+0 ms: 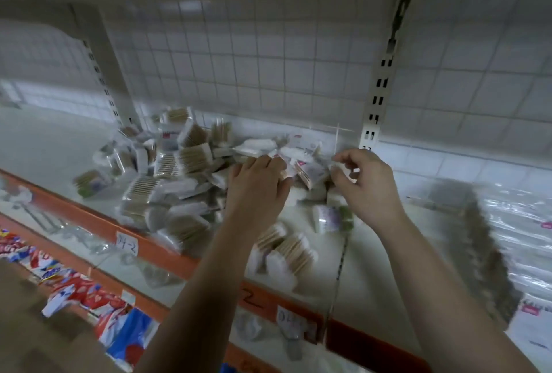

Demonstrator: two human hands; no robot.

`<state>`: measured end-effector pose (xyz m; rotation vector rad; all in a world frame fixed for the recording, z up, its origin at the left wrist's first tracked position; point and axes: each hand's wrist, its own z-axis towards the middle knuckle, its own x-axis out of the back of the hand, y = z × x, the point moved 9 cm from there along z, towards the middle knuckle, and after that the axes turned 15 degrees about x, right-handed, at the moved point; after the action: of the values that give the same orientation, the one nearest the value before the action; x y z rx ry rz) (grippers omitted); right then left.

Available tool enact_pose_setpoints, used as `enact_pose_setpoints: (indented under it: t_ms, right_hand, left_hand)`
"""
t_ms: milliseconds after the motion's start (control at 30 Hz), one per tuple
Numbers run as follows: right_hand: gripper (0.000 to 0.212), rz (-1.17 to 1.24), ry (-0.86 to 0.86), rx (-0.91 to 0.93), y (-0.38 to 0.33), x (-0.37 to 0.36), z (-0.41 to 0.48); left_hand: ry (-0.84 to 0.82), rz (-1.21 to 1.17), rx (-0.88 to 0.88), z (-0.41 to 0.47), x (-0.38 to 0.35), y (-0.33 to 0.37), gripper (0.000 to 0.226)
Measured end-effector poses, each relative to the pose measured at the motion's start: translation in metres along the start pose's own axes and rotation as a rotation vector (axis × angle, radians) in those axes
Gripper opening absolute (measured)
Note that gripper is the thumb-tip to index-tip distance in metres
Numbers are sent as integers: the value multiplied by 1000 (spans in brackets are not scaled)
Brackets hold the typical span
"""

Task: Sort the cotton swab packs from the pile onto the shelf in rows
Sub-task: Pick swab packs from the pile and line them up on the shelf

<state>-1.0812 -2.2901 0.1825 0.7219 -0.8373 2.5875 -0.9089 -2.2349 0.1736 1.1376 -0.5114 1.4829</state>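
Left hand (257, 181) on swab pile (167, 181), grip unclear in blur | right hand (366, 184) pinches a pack (339, 167) | white shelf (53, 145), orange edge (89, 217), gridded back wall (268, 67)

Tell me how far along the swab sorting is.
Barely begun. Done: only a small cluster of packs sits together near the front edge of the shelf; no clear row shows. In hand: the right hand pinches a pack at the right side of the pile, and the left hand is on the pile; blur hides its grip. Left: almost the whole pile lies heaped and unsorted.
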Motion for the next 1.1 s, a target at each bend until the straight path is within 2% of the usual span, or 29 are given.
enact_pose_setpoints:
  t_ms: [267, 400, 633, 800, 1000, 1100]
  right_hand:
    - [27, -94, -68, -48, 6, -69, 32]
    - [31, -219, -107, -28, 14, -89, 50]
    - [36, -267, -137, -75, 32, -106, 67]
    - [42, -250, -101, -100, 36, -108, 72]
    - [26, -270, 9, -17, 19, -90, 73]
    - [26, -277, 93, 5, 5, -74, 69]
  left_hand:
    - [-34, -47, -46, 40, -13, -58, 32]
    - [-73, -93, -60, 49, -21, -68, 31]
    - [-102, -160, -93, 62, -29, -70, 29]
    - [-97, -189, -109, 68, -30, -71, 29]
    - [-103, -187, -110, 79, -35, -69, 30]
    - [-126, -180, -135, 83, -39, -62, 32]
